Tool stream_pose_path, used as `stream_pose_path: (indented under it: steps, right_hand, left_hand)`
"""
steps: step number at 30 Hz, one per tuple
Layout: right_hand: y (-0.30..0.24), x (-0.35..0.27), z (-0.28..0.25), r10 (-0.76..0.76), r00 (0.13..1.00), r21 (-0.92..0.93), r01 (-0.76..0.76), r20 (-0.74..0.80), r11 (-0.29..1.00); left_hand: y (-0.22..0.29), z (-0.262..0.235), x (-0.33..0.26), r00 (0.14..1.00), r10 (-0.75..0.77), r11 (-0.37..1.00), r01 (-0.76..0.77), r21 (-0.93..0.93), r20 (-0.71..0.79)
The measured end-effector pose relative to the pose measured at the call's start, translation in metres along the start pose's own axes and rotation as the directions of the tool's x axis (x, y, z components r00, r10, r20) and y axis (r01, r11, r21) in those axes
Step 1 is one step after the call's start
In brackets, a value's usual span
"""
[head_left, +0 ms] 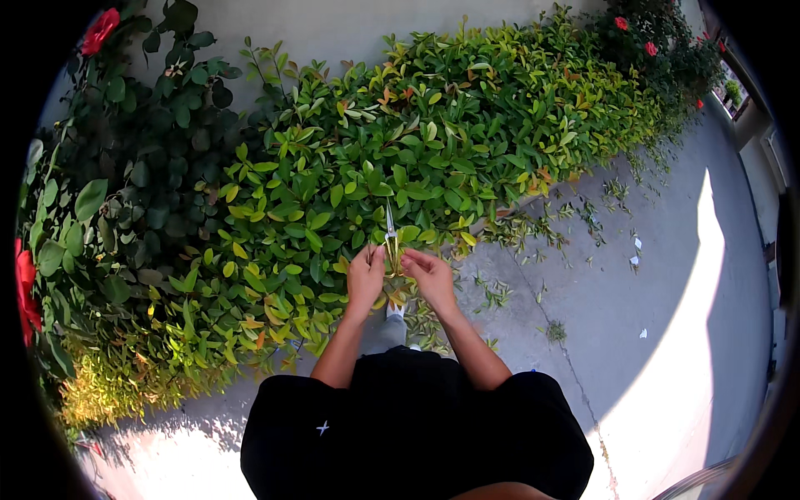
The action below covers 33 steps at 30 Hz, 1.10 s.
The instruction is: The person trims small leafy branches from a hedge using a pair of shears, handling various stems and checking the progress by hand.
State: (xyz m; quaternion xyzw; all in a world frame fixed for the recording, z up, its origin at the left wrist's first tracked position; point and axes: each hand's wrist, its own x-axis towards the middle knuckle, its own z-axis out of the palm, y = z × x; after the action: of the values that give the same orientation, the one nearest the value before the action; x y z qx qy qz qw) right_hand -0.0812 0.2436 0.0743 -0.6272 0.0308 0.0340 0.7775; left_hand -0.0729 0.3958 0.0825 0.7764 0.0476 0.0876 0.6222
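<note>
A pair of scissors (pixel 390 223) with silver blades and gold-coloured handles is between my hands, its tip pointing away from me into the hedge. The blades look closed or nearly so. My left hand (pixel 364 279) grips the left side of the handles with bent fingers. On the other side, my right hand (pixel 431 277) has its thumb and fingers pinched at the right handle. Green and yellowish leaves of the hedge (pixel 400 150) surround the blades and partly blend with the handles.
Behind the hedge rises a pale wall (pixel 325 29). A dark rose bush (pixel 150 167) with red flowers stands at the left, another (pixel 667 50) at the far right. Cut sprigs (pixel 525 229) and paper scraps (pixel 637 243) lie on the concrete (pixel 600 333). My shoe (pixel 395 310) is by the hedge.
</note>
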Motion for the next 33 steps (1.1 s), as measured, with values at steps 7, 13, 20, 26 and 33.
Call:
stream_pose_path:
  steps: [7, 13, 20, 26, 33]
  right_hand:
    - [-0.03, 0.071, 0.05, -0.223, 0.971, -0.163, 0.207, -0.083, 0.965]
    - [-0.061, 0.158, 0.085, -0.084, 0.969, -0.057, 0.099, 0.233, 0.993]
    - [-0.052, 0.209, 0.156, 0.1, 0.92, -0.043, -0.091, 0.38, 0.995]
    - [-0.044, 0.232, 0.194, 0.279, 0.826, -0.177, -0.22, 0.49, 0.959]
    - [-0.069, 0.288, 0.26, 0.568, 0.522, -0.444, -0.354, 0.637, 0.823]
  left_hand:
    - [0.029, -0.039, 0.07, 0.993, -0.118, 0.925, 0.099, -0.366, -0.03]
    - [0.038, -0.049, 0.126, 0.997, -0.071, 0.888, 0.076, -0.453, 0.028]
    - [0.019, -0.11, 0.162, 0.985, -0.171, 0.865, 0.141, -0.482, -0.02]
    - [-0.004, -0.163, 0.153, 0.938, -0.325, 0.832, 0.22, -0.51, -0.124]
    - [-0.01, -0.226, 0.175, 0.862, -0.373, 0.913, 0.276, -0.3, -0.342]
